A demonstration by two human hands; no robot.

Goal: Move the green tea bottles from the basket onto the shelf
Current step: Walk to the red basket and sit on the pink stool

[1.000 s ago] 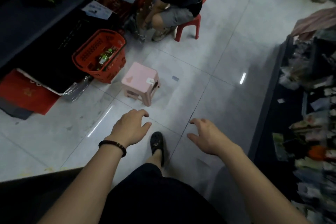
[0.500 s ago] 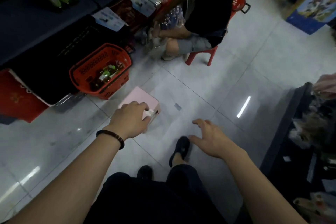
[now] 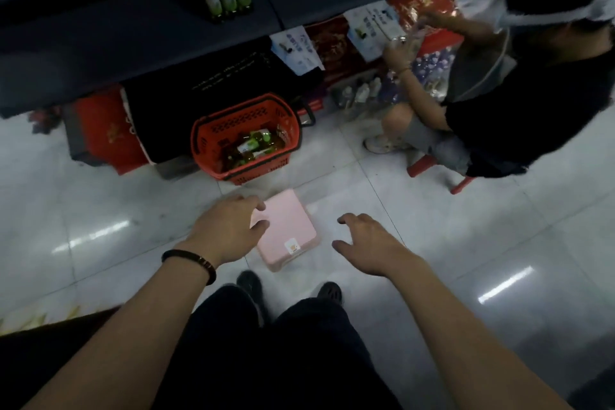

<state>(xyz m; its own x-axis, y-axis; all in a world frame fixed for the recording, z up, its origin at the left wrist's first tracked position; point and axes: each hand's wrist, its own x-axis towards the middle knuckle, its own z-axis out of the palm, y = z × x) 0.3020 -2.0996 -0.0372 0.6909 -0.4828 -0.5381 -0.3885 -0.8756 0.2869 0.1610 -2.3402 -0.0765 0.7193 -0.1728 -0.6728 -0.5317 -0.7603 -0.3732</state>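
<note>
Left hand (image 3: 226, 230) spread, palm down, over the pink stool's (image 3: 286, 226) left edge. Right hand (image 3: 369, 245) spread, empty, just right of it. Basket (image 3: 246, 113) of green tea bottles (image 3: 253, 146) sits beyond.

Bottles in the basket (image 3: 213, 143) lie blurred, their count unclear.
</note>
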